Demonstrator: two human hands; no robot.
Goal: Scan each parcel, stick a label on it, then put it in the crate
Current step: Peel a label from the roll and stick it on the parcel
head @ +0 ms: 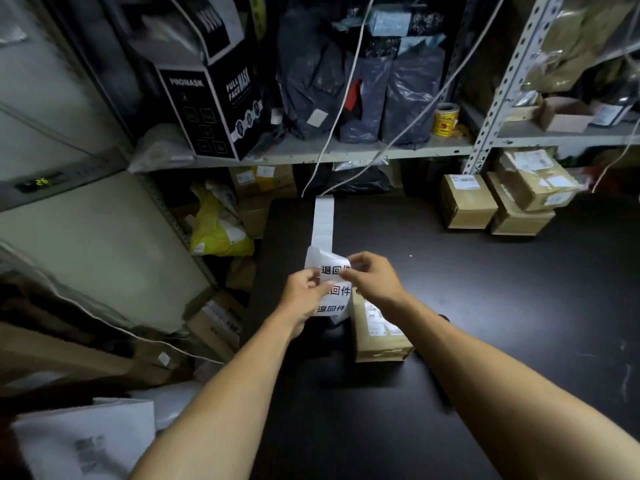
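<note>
Both hands pinch the label strip (330, 289) above the dark table (485, 306): left hand (304, 292) at its left edge, right hand (372, 278) at the right. Parcel (379, 337) lies just below, on the table.

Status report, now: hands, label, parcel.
Left hand and right hand both pinching the label strip, above the table. Parcel under the right wrist, no new label visible on it. Nothing in the way.
</note>
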